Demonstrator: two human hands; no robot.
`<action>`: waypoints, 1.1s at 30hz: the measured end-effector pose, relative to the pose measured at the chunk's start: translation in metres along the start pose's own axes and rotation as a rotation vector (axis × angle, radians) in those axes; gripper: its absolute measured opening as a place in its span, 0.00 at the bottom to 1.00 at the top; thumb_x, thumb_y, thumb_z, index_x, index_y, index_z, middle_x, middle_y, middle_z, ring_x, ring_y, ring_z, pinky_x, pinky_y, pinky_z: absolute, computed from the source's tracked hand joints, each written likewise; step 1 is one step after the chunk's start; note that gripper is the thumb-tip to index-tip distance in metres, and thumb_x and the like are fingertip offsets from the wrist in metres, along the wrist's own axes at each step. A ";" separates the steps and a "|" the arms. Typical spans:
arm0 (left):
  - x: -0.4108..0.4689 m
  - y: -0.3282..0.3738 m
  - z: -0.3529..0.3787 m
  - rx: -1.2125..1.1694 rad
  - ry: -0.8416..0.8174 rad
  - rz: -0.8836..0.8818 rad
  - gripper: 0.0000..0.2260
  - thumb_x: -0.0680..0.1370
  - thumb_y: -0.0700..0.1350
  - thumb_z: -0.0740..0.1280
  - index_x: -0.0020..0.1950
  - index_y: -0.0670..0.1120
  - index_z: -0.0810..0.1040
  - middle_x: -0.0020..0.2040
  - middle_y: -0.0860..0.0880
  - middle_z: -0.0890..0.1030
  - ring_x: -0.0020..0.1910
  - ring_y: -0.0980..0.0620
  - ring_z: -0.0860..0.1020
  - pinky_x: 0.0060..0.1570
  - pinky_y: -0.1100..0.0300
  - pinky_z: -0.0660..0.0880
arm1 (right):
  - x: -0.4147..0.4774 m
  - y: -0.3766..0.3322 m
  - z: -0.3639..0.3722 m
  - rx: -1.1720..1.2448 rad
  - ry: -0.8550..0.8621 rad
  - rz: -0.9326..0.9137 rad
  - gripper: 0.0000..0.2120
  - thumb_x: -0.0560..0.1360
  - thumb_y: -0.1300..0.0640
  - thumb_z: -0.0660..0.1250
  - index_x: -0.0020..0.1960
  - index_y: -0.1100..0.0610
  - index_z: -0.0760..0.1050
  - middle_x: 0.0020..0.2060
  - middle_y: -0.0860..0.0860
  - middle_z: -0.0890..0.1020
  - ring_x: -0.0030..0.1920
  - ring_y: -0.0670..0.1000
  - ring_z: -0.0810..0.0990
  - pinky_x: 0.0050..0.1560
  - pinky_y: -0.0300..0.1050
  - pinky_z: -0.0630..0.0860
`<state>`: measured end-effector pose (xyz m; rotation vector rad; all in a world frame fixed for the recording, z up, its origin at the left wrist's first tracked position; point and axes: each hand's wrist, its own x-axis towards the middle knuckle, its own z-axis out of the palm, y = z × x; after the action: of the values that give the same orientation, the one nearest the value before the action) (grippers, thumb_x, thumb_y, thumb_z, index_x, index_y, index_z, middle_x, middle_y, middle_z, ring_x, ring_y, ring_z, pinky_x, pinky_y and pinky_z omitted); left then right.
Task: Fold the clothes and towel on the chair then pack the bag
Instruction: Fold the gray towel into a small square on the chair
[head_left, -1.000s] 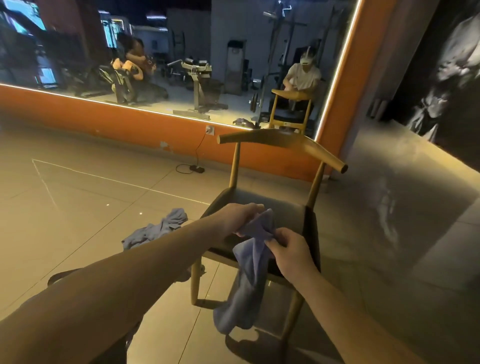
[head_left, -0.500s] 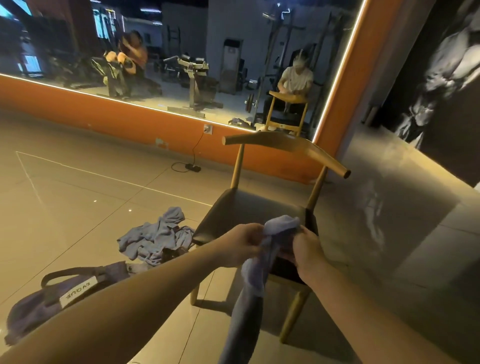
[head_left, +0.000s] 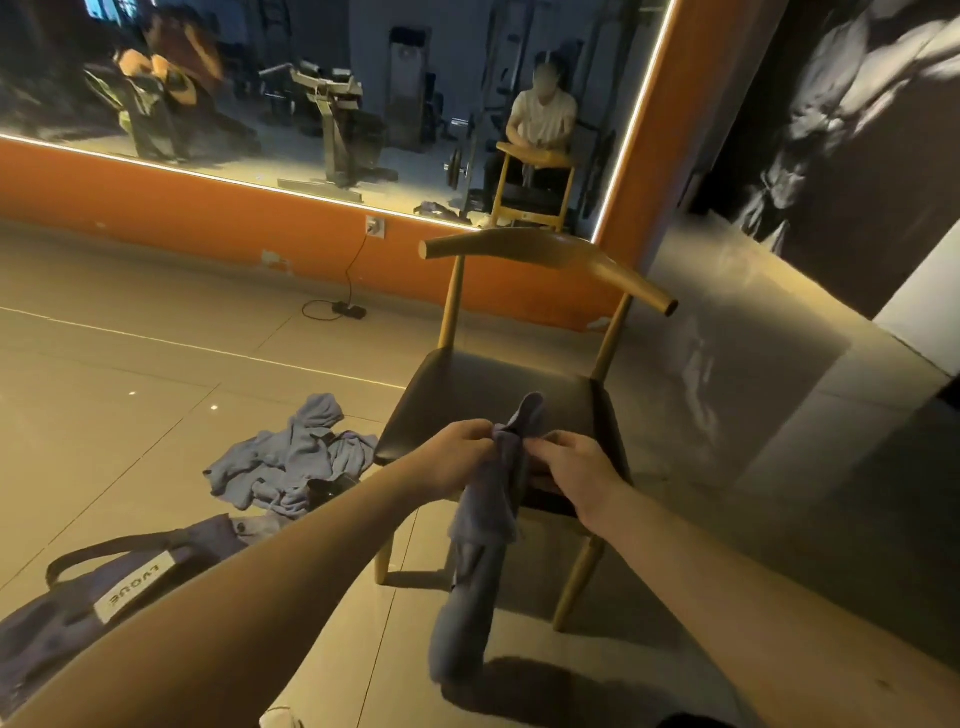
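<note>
At the front edge of the chair, near the centre of my view, I have the blue cloth hanging in the air. My left hand pinches its upper part from nine o'clock and my right hand from three o'clock, fingers curled into the fabric. A peak of cloth sticks up between them towards twelve. The rest drops as a narrow, twisted rope past the seat edge, and its end hangs close to the floor at six o'clock.

It looks light, limp and a bit fluffy. I judge it won't slip, but it won't hold any shape either. Gripped in a bunch like this it cannot be folded, so I would work along the top hem to two corners and spread it flat on the seat.

The other clothes lie crumpled on the floor at nine o'clock of the chair, with the bag at about eight o'clock.

Compared with half a second ago, the rounded wad between my hands has become that upright peak. The cloth's lower end, then cut off by the frame, now shows. A second ago the cloth hung shorter and wider.
</note>
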<state>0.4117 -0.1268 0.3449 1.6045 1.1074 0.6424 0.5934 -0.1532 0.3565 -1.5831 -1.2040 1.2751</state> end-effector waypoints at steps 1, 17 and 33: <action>0.000 -0.002 -0.002 -0.004 -0.004 -0.006 0.07 0.84 0.43 0.61 0.57 0.47 0.78 0.52 0.44 0.79 0.53 0.48 0.79 0.51 0.57 0.74 | 0.001 0.001 0.001 -0.017 0.014 -0.014 0.14 0.80 0.54 0.67 0.55 0.65 0.79 0.51 0.61 0.84 0.55 0.60 0.83 0.50 0.48 0.81; -0.015 -0.014 -0.024 0.241 -0.004 0.013 0.11 0.79 0.52 0.71 0.58 0.48 0.78 0.50 0.47 0.82 0.50 0.49 0.81 0.52 0.59 0.77 | 0.014 0.008 -0.002 0.071 0.130 -0.018 0.12 0.83 0.49 0.62 0.55 0.55 0.81 0.51 0.57 0.85 0.53 0.57 0.84 0.59 0.59 0.80; -0.023 -0.029 -0.118 0.555 -0.041 -0.074 0.06 0.83 0.47 0.66 0.51 0.48 0.82 0.44 0.49 0.81 0.43 0.52 0.79 0.41 0.62 0.73 | 0.015 0.012 -0.058 -0.492 0.260 -0.258 0.08 0.80 0.51 0.66 0.47 0.54 0.78 0.41 0.52 0.82 0.43 0.50 0.81 0.41 0.46 0.76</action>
<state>0.2930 -0.0936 0.3587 2.0182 1.3853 0.2566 0.6538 -0.1415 0.3536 -1.7922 -1.5661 0.6112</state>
